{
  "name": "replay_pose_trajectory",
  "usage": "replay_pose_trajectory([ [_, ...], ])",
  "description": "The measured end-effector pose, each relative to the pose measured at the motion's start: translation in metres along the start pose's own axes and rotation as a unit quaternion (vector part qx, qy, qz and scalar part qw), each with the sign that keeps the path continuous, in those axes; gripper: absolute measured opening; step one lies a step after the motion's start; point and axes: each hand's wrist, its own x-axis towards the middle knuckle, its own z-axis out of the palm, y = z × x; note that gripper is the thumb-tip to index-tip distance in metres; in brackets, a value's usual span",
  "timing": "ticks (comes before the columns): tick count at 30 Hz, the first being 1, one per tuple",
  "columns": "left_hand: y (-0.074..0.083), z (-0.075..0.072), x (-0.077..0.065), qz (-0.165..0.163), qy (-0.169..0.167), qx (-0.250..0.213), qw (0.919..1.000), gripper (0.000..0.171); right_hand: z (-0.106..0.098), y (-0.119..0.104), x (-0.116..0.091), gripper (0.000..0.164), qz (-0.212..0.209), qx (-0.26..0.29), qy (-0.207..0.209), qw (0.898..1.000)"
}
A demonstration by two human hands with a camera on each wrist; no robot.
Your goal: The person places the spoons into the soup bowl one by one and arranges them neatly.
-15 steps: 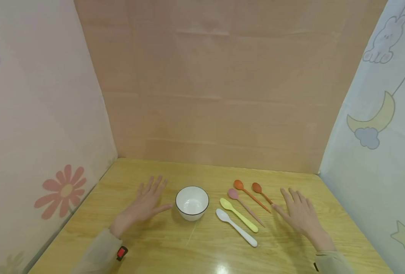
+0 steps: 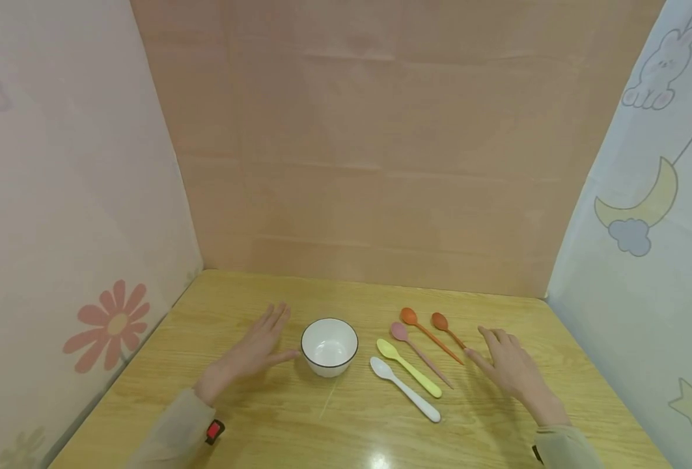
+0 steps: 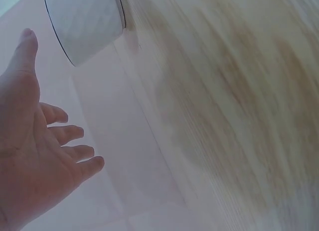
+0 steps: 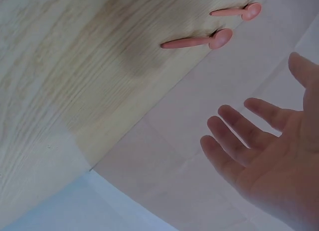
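A white bowl [image 2: 322,372] with a dark rim stands upright on the wooden table. To its left hovers my left hand [image 2: 250,357], fingers extended and thumb pointing at the bowl without touching it; the left wrist view shows a gap between that hand [image 3: 40,146] and the bowl [image 3: 87,27]. Several spoons lie slantwise right of the bowl: white [image 2: 407,392], yellow [image 2: 411,370], pink [image 2: 420,355], orange [image 2: 436,340] and brownish-orange [image 2: 439,321]. My right hand [image 2: 512,370] holds nothing, its thumb near the brownish-orange spoon's handle end. In the right wrist view its fingers [image 4: 224,159] are loosely bent.
The wooden table [image 2: 299,430] ends at a tan back wall [image 2: 369,195]. A pale wall with a flower print [image 2: 110,326] borders the left side, and one with a moon print [image 2: 641,202] borders the right.
My left hand has shifted slightly right and tilted, its fingers closer together. My right hand's fingers have drawn together and bent a little. The bowl and spoons stay where they were.
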Motion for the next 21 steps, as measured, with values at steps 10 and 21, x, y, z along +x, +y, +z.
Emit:
replay_pose_trajectory([
  [10,0.0030,0.0061,0.0042,0.026,0.000,0.005,0.9997,0.097,0.0015,0.0020,0.0032,0.059,-0.007,0.021,0.002,1.000],
  [21,0.0099,0.0090,0.0078,0.019,-0.038,-0.011,0.9990,0.095,0.0059,0.0058,0.0079,0.045,-0.022,0.060,0.008,0.998],
])
